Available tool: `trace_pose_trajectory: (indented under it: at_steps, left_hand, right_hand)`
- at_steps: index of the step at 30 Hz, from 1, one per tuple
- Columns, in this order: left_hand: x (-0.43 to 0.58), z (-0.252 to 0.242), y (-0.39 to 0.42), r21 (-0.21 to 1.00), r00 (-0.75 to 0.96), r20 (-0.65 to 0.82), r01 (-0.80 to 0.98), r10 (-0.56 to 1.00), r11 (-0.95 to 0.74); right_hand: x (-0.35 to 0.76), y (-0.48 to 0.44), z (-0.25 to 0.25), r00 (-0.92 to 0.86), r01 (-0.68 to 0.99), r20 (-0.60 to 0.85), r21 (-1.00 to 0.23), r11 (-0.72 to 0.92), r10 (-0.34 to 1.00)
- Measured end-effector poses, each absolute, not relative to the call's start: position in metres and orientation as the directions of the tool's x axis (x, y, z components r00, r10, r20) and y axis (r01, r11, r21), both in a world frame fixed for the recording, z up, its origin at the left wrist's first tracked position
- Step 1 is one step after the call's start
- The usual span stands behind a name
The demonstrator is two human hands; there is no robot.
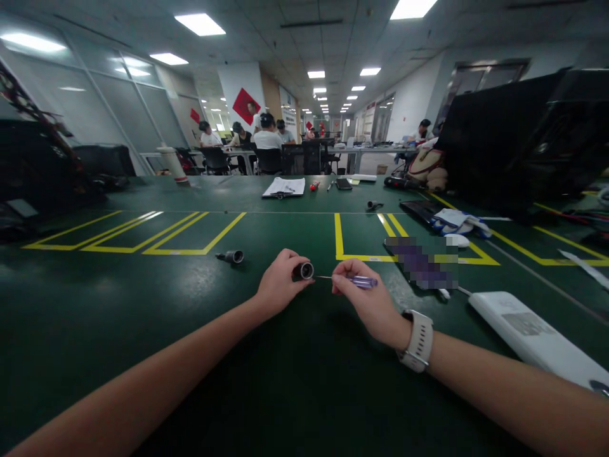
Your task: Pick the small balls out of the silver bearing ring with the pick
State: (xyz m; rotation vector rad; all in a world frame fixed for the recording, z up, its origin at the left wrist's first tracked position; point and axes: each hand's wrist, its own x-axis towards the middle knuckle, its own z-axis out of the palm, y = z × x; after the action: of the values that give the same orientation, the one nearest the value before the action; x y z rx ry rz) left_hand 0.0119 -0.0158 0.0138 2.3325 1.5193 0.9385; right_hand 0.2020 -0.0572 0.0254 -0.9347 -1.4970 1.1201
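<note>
My left hand is closed around a dark, short cylindrical connector, its round open end turned to the right. Between the fingers of my right hand is a small screwdriver with a clear purple handle. Its thin shaft points left at the connector's open end; whether the tip touches it I cannot tell. Both hands are just above the green table. A similar dark connector lies on the table left of my left hand, and another small dark part lies farther back.
On the right are a pixelated phone-like object, a long white case, a white mouse and blue-white gloves. A clipboard with paper lies at the back. Yellow tape marks the table. Several people sit beyond.
</note>
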Motion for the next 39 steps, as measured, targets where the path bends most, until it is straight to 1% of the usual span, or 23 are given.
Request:
trace_pose_trajectory:
  at_steps: [1,4,5,6,8,10,12,16,21,23,26,30,32,33,34,36,39]
  left_hand:
    - [0.012,0.014,-0.010,0.465,0.281,0.404,0.756,0.870,-0.460]
    - [0.013,0.012,0.005,0.390,0.282,0.479,0.780,0.831,-0.490]
    - [0.013,0.011,0.009,0.388,0.267,0.484,0.788,0.833,-0.478]
    - [0.013,0.009,0.012,0.413,0.251,0.463,0.787,0.850,-0.458]
    - [0.012,0.006,0.016,0.503,0.231,0.399,0.754,0.887,-0.423]
    - [0.009,0.003,0.017,0.575,0.254,0.356,0.700,0.900,-0.424]
    - [0.007,0.001,0.016,0.590,0.296,0.360,0.662,0.885,-0.462]
    - [0.006,-0.001,0.012,0.545,0.322,0.437,0.648,0.840,-0.532]
    - [0.010,0.000,0.008,0.419,0.345,0.565,0.662,0.749,-0.621]
    - [0.011,0.000,0.007,0.378,0.349,0.609,0.662,0.712,-0.647]
    - [0.010,0.001,0.005,0.364,0.350,0.640,0.646,0.684,-0.671]
    - [0.011,0.003,0.003,0.427,0.375,0.620,0.575,0.689,-0.698]
    - [0.011,0.002,0.003,0.460,0.379,0.612,0.544,0.695,-0.702]
    - [0.011,0.001,0.004,0.473,0.376,0.610,0.534,0.698,-0.701]
    - [0.011,0.001,0.005,0.481,0.370,0.610,0.531,0.701,-0.698]
    - [0.010,-0.001,0.007,0.482,0.352,0.611,0.546,0.709,-0.685]
    - [0.010,-0.002,0.007,0.436,0.342,0.604,0.614,0.720,-0.658]
  right_hand:
    - [0.199,-0.052,0.022,-0.193,-0.054,0.279,-0.960,0.273,0.941]
    - [0.193,-0.042,0.012,-0.188,-0.103,0.317,-0.948,0.302,0.929]
    - [0.191,-0.041,0.011,-0.196,-0.110,0.323,-0.945,0.307,0.926]
    - [0.191,-0.041,0.010,-0.212,-0.116,0.326,-0.945,0.307,0.921]
    - [0.192,-0.043,0.010,-0.252,-0.115,0.322,-0.946,0.302,0.913]
    - [0.194,-0.045,0.012,-0.290,-0.095,0.313,-0.950,0.298,0.904]
    - [0.195,-0.047,0.014,-0.308,-0.063,0.305,-0.952,0.301,0.901]
    - [0.195,-0.050,0.017,-0.317,-0.021,0.287,-0.955,0.296,0.904]
    - [0.192,-0.053,0.017,-0.303,0.025,0.267,-0.957,0.288,0.915]
    - [0.192,-0.054,0.015,-0.301,0.017,0.272,-0.957,0.290,0.914]
    - [0.191,-0.055,0.012,-0.300,-0.096,0.249,-0.968,0.231,0.921]
    - [0.190,-0.053,0.011,-0.304,-0.328,0.111,-0.945,0.005,0.946]
    - [0.189,-0.051,0.011,-0.320,-0.385,0.057,-0.920,-0.075,0.946]
    - [0.189,-0.051,0.010,-0.325,-0.397,0.049,-0.914,-0.089,0.945]
    - [0.189,-0.051,0.010,-0.322,-0.398,0.057,-0.914,-0.081,0.945]
    - [0.189,-0.053,0.011,-0.299,-0.357,0.111,-0.934,-0.003,0.948]
    - [0.190,-0.058,0.014,-0.263,-0.170,0.210,-0.971,0.169,0.942]
